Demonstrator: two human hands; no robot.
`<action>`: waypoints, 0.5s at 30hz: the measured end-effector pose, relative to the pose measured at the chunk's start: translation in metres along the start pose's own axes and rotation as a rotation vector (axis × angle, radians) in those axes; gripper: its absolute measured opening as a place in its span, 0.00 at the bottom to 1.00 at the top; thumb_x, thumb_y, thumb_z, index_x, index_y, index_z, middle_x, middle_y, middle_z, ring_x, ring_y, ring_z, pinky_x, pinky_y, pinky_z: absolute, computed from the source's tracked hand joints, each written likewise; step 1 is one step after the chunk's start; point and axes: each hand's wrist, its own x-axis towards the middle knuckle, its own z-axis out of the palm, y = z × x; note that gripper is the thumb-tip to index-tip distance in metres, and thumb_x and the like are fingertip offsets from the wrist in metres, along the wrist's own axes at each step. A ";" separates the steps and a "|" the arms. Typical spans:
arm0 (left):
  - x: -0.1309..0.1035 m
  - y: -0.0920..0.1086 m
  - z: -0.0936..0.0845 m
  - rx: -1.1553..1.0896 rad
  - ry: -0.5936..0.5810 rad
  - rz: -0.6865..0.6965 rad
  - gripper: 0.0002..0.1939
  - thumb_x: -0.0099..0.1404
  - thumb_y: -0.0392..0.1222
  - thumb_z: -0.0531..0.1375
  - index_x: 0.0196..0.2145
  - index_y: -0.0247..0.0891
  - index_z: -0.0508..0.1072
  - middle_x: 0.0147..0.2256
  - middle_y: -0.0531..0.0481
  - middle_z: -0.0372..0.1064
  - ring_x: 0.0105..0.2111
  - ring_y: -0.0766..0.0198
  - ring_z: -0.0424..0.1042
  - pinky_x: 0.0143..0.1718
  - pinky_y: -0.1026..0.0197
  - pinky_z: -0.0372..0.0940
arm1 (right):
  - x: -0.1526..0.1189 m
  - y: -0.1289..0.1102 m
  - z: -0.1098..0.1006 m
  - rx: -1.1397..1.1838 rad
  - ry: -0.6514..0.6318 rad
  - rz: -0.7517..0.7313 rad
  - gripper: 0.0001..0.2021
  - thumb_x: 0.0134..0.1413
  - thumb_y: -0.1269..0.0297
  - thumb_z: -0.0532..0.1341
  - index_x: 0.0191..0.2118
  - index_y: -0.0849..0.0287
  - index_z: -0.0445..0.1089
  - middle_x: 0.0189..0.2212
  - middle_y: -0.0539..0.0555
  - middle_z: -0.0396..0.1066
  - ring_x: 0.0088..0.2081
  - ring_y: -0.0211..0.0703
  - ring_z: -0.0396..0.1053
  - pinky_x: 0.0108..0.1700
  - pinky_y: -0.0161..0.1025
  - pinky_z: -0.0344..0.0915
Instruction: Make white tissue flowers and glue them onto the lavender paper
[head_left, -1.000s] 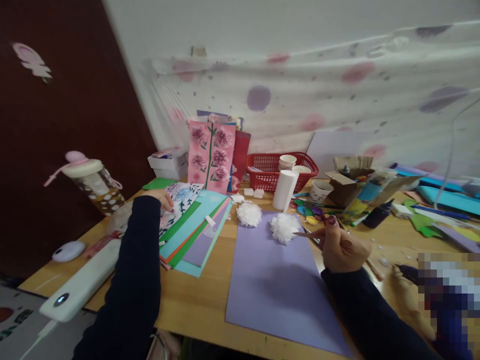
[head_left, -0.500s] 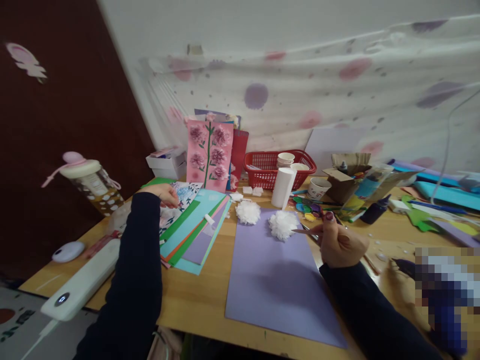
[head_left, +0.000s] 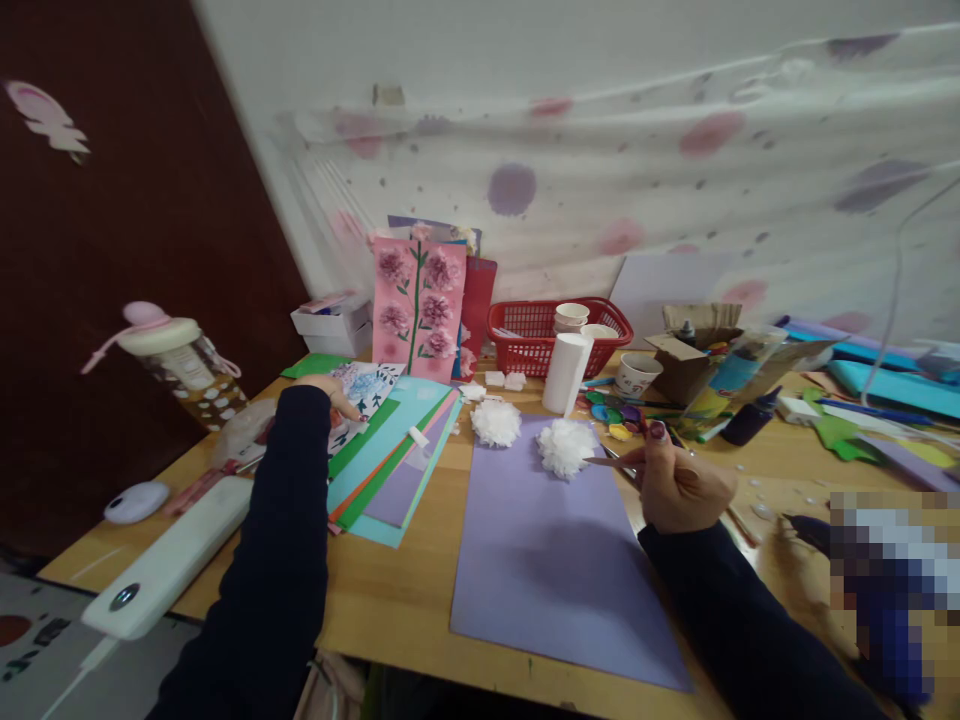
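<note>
While my right hand stays put, clamped on a slim pointed tool, my left hand has eased slightly right over the patterned sheet, and its dark sleeve now hides more of the colored card; I can't tell whether those fingers pinch anything. The tool's tip is just beside the right puff. It and the left puff, both unmoved, are round, white and frilly, at the far edge of the flat, matte purple sheet. Behind them stand a smooth white cylinder and a red lattice basket.
</note>
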 end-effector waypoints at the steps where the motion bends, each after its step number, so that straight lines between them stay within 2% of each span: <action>1: 0.000 0.001 0.001 0.028 -0.012 -0.036 0.17 0.32 0.49 0.70 0.13 0.35 0.69 0.18 0.44 0.69 0.22 0.56 0.69 0.23 0.60 0.63 | 0.000 0.000 0.000 0.001 0.006 -0.001 0.26 0.59 0.51 0.55 0.15 0.59 0.74 0.06 0.49 0.58 0.12 0.34 0.58 0.19 0.34 0.55; 3: -0.001 0.004 0.003 0.057 -0.029 -0.092 0.17 0.31 0.48 0.70 0.13 0.36 0.69 0.17 0.46 0.68 0.22 0.58 0.69 0.24 0.62 0.63 | 0.000 0.000 0.000 0.005 0.001 -0.002 0.26 0.59 0.50 0.55 0.16 0.59 0.74 0.07 0.49 0.59 0.12 0.34 0.58 0.19 0.34 0.55; 8: -0.010 0.016 0.002 -0.099 0.023 0.003 0.18 0.31 0.49 0.70 0.18 0.37 0.70 0.21 0.49 0.70 0.29 0.59 0.72 0.28 0.65 0.65 | -0.001 0.007 0.000 0.014 -0.027 -0.007 0.27 0.60 0.49 0.53 0.16 0.58 0.74 0.07 0.48 0.59 0.12 0.34 0.59 0.19 0.33 0.56; 12: -0.026 0.037 -0.003 -0.198 0.037 0.197 0.20 0.37 0.51 0.69 0.24 0.38 0.68 0.24 0.52 0.71 0.30 0.62 0.72 0.35 0.64 0.67 | -0.002 0.007 0.000 0.018 -0.005 -0.006 0.27 0.60 0.50 0.54 0.17 0.59 0.74 0.07 0.48 0.58 0.13 0.34 0.59 0.19 0.34 0.56; 15: -0.038 0.062 -0.002 -0.266 0.010 0.403 0.18 0.43 0.47 0.68 0.30 0.37 0.69 0.30 0.51 0.74 0.34 0.63 0.73 0.40 0.63 0.66 | -0.001 0.005 -0.001 0.033 0.013 -0.016 0.27 0.60 0.51 0.54 0.16 0.59 0.74 0.07 0.49 0.59 0.12 0.34 0.59 0.18 0.34 0.55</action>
